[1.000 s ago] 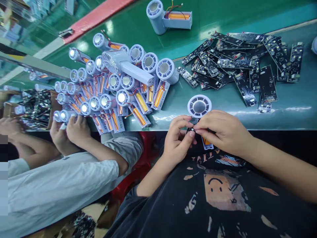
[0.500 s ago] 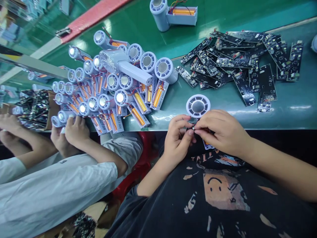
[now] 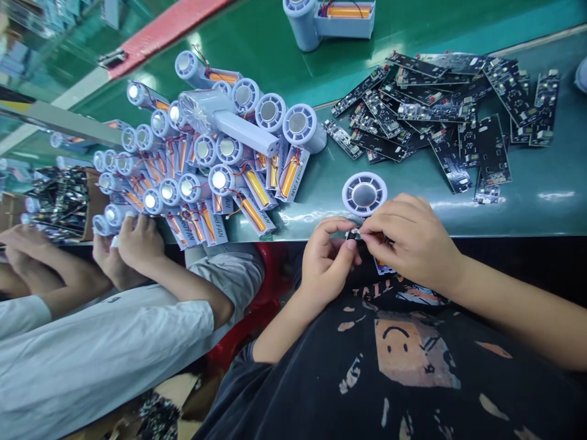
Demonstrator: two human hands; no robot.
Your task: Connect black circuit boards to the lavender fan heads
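Note:
Just over the bench's front edge, my left hand is closed, its thumb and forefinger pinching the end of a small black circuit board. My right hand is closed too, its fingertips pinched against the board's right side; what they grip is too small and covered to make out. Behind the hands sits a pale lilac handheld fan with a round silver centre. Its lower part drops below the bench edge, mostly hidden by my right hand.
Black circuit boards lie heaped at the right back. Many fan bodies with orange batteries crowd the left, and another fan body lies on the green surface behind. A co-worker's hands work at the left edge.
My fingertips have shifted slightly and more of the board's end shows between them. The whole view has moved a little; the bench piles look the same.

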